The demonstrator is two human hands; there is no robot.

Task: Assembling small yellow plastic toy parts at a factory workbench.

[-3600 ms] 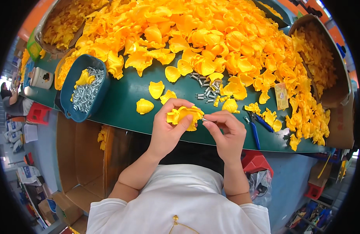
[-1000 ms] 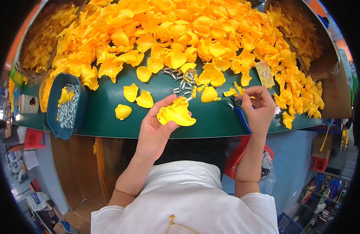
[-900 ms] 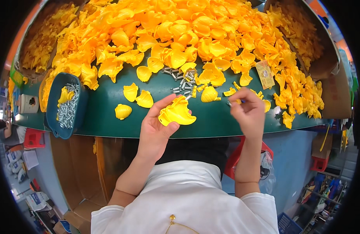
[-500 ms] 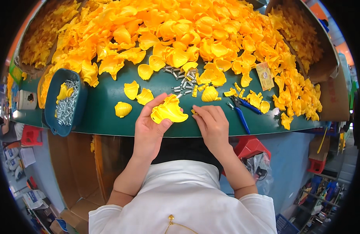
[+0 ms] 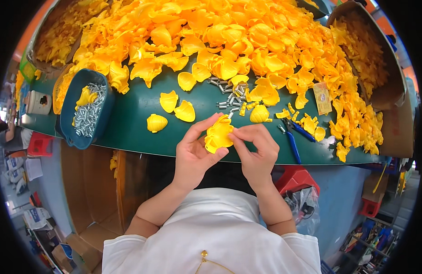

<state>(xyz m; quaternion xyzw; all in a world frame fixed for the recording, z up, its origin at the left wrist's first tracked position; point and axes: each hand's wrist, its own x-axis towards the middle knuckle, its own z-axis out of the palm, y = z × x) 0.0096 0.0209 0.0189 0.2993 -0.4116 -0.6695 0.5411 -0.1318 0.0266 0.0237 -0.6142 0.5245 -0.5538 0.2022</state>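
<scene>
Blue tub: one dark blue oval tub (image 5: 67, 119) at the left of the table, holding a heap of small silver screws (image 5: 88, 116) too many to count, with one yellow shell (image 5: 85, 97) lying on them.
Green table: one dark green tabletop (image 5: 133, 123); its near edge bends with the lens, and its far part is buried.
Loose shells: three single yellow plastic shells (image 5: 156, 123) lie apart on the bare green, just left of the hands.
Left hand: the left hand (image 5: 196, 153) has thumb and fingers curled around the left side of a yellow shell piece (image 5: 218, 135), holding it.
Held piece: one, held just above the table's near edge, between both hands; its far face is hidden by the fingertips.
Right hand: the right hand (image 5: 255, 153) pinches the piece's right edge, fingers close together; whether something small sits between them cannot be told.
Screw scatter: a small loose cluster of silver screws (image 5: 227, 93) on the table beyond the hands, number unclear.
Pile: one big heap of yellow shells (image 5: 247, 41) across the back, uncountable, cut off at the top.
Pliers: one blue-handled tool (image 5: 293, 141) just right of the right hand.
Card: one small yellowish card (image 5: 321, 97) lying among shells.
Boxes: two cardboard boxes of yellow parts, one (image 5: 393, 77) at far right, one (image 5: 51, 36) at far left, both partly cut off.
</scene>
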